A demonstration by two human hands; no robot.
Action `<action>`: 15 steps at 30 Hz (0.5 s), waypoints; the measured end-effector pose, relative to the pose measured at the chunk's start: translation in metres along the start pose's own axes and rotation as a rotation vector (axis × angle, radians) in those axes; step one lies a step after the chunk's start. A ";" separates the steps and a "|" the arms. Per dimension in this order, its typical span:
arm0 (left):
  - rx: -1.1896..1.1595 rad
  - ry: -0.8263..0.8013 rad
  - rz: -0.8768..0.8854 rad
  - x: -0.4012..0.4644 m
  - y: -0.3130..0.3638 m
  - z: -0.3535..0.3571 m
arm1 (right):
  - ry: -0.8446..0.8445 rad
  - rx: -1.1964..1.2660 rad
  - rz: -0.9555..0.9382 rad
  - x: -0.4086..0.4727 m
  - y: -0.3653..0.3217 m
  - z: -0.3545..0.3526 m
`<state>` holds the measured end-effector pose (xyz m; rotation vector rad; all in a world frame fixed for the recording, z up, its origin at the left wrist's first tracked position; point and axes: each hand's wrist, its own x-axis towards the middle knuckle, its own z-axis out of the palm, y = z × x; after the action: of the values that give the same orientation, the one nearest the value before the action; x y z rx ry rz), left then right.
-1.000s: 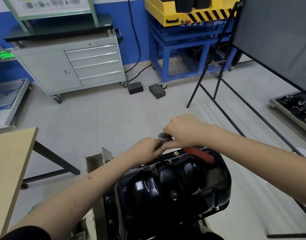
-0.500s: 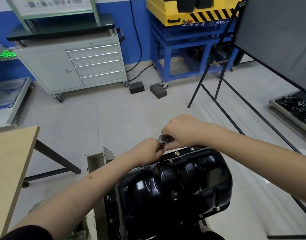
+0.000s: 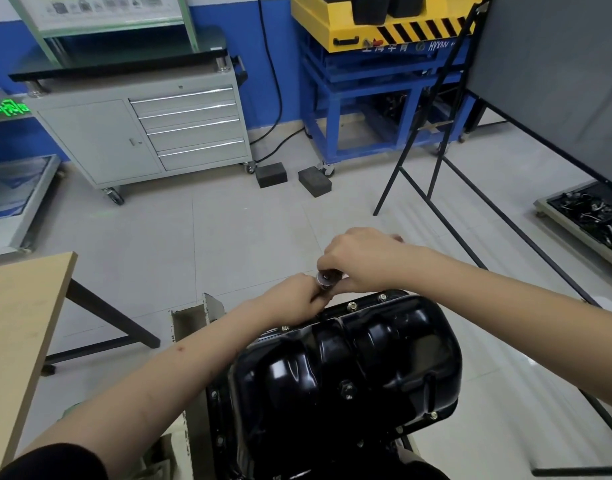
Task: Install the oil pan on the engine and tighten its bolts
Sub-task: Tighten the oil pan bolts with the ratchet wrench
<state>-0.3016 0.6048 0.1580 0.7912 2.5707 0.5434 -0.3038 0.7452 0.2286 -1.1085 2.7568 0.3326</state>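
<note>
- Because the black oil pan (image 3: pixel 349 368) already sits upside-down on the engine, low in the middle of the view, its rim faces up so the bolts are easy to reach.
- Small bolts (image 3: pixel 351 306) show along the far rim and down the right side, so I think the job is now the tightening part.
- At the far left corner of the pan, a ratchet (image 3: pixel 327 279) with a round silver head stands over one bolt spot; the bolt under it is hidden.
- The left hand (image 3: pixel 297 299) curls round the lower part of the tool, just under the head. I think it keeps the tool straight on the bolt.
- The right hand (image 3: pixel 363 263) is curled round the tool from the far side, touching the head. This grip looks like the one that swings the handle, but the handle itself is hidden.
- Both grips are tight and narrow, fingers closed on the tool.
- Further out, a wooden bench (image 3: pixel 17 327) is on the left, and a grey drawer cabinet (image 3: pixel 141 133) stands far off by the blue wall.
</note>
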 end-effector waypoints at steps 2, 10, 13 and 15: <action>-0.017 -0.029 0.007 0.003 0.000 0.000 | 0.038 -0.075 -0.087 0.001 0.001 0.001; -0.061 0.036 0.002 -0.003 -0.003 -0.001 | 0.031 0.004 0.114 0.000 -0.005 0.003; -0.012 0.011 0.037 -0.001 -0.002 0.002 | 0.007 0.050 0.026 -0.001 -0.002 0.000; 0.000 -0.025 0.055 0.001 -0.002 0.003 | 0.011 -0.003 -0.075 0.000 0.001 -0.001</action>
<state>-0.3018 0.6047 0.1546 0.8656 2.5319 0.5471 -0.3043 0.7456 0.2298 -1.2139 2.7162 0.3218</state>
